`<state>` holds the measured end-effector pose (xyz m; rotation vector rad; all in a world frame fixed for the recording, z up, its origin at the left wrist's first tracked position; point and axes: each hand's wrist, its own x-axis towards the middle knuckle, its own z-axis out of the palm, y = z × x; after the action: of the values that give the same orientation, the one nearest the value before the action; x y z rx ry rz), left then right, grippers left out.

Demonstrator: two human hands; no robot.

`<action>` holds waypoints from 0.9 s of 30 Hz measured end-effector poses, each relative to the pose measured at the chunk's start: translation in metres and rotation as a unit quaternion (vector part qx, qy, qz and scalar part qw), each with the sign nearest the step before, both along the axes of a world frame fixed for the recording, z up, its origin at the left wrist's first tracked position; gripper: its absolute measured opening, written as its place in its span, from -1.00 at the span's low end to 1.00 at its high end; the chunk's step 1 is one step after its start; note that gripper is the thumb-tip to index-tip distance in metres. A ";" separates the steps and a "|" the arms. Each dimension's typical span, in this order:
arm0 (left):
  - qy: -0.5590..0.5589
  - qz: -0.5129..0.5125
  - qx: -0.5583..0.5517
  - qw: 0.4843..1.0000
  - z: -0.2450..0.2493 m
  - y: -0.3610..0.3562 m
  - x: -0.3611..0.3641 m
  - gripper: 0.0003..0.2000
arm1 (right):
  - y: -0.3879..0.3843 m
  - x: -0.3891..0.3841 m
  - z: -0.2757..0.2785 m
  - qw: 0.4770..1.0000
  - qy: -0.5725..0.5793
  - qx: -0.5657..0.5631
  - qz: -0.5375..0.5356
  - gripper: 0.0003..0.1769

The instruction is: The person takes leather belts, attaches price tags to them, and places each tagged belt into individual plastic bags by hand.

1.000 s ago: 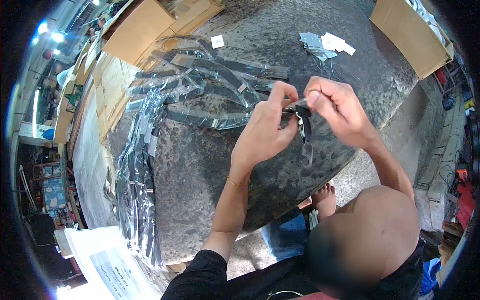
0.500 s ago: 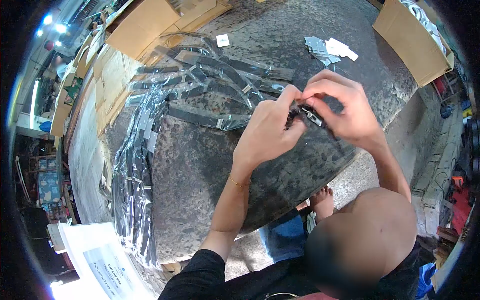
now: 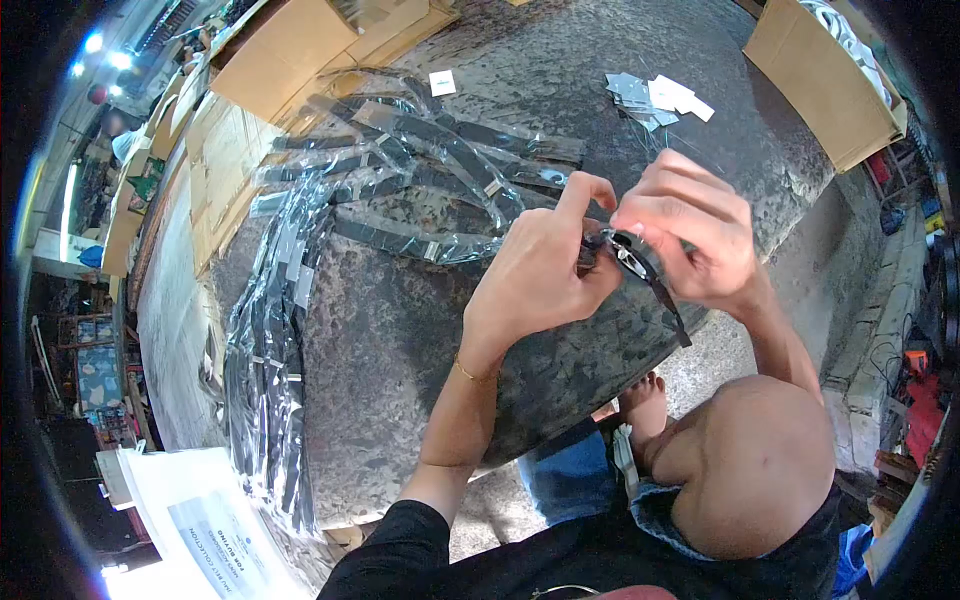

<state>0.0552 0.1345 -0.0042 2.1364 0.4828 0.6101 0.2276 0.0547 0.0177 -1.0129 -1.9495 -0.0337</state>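
Note:
A black belt (image 3: 668, 298) with a silver buckle (image 3: 629, 257) is held up between my two hands over the table's near right part. My left hand (image 3: 535, 265) is closed on the buckle end, fingers bent around it. Thumb and fingertips of my right hand (image 3: 700, 225) pinch the belt just above the buckle. One black strap end hangs down to the right below the buckle. Part of the belt is hidden by my fingers. Behind my left hand, several black belts in clear plastic sleeves (image 3: 400, 180) lie in a loose spread, and more lie in a long bundle (image 3: 268, 390) at the left.
White and grey tags (image 3: 655, 98) lie at the back of the dark worn table (image 3: 400, 400), with a single white tag (image 3: 442, 83) farther left. Cardboard boxes stand at the back left (image 3: 285, 60) and right (image 3: 815, 85). A printed sheet (image 3: 215, 530) is at lower left.
My right hand has shifted slightly right and down. A strap end of the belt now hangs below the buckle, and more of the buckle shows.

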 end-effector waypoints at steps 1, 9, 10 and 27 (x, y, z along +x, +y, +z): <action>-0.032 -0.013 0.026 0.999 -0.003 0.001 0.001 -0.60 | 0.000 0.000 -0.003 1.000 -0.001 0.000 0.000 -0.78; 0.023 0.023 -0.003 0.999 0.000 0.004 -0.005 -0.65 | -0.007 -0.006 -0.018 0.898 0.368 -0.239 0.041 -0.88; -0.022 0.013 0.007 1.000 -0.003 0.005 -0.005 -0.64 | -0.005 -0.001 -0.017 0.918 0.307 -0.248 0.046 -0.87; -0.017 0.040 0.069 0.997 0.003 0.008 -0.012 -0.82 | -0.013 0.001 0.015 0.993 0.068 -0.085 -0.045 -0.70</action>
<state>0.0431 0.1428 -0.0017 2.2416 0.5216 0.7435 0.2289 0.0415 0.0328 -1.1837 -1.8059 0.1502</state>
